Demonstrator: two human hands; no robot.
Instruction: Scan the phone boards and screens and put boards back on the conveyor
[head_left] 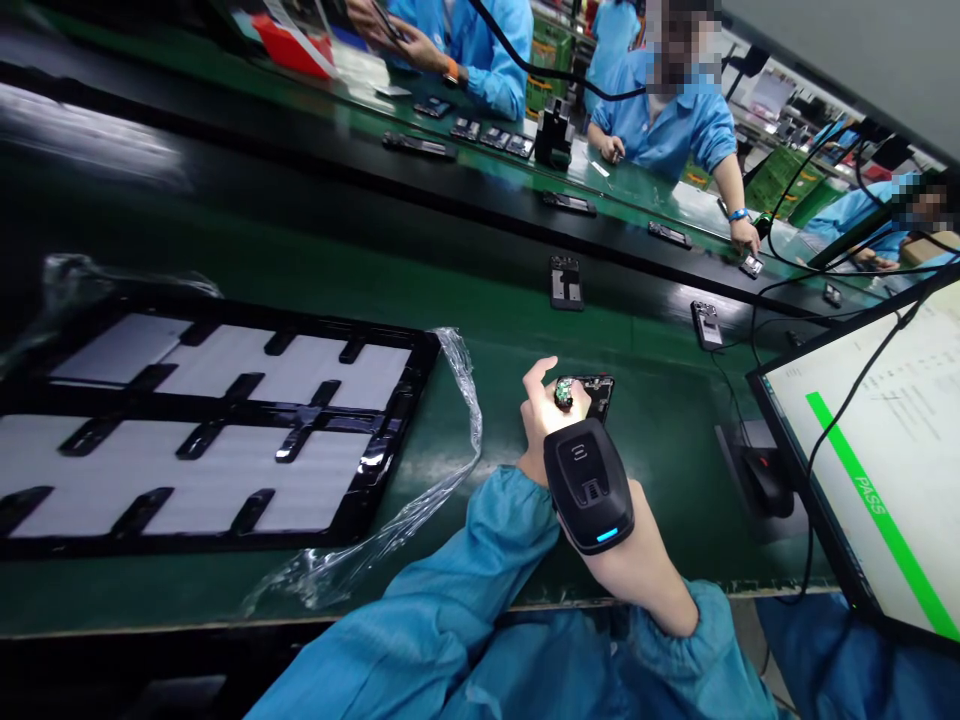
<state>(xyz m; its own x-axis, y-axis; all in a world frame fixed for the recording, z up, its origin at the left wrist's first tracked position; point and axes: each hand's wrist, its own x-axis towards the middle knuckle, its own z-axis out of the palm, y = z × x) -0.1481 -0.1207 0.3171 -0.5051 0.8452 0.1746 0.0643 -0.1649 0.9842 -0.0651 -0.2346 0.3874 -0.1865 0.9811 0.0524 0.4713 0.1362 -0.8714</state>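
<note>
The surface (675, 470) is dark green. A black-framed tray (409, 390) lies by its near edge, left, with crumpled clear film (459, 360) beside it. Two phone bodies (566, 283) lie towards the far edge; right, a mat (729, 470).

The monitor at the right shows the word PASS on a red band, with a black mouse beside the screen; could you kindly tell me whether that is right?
Not quite: the head view shows the band is green. The monitor does read PASS, with the black mouse beside it.
</note>
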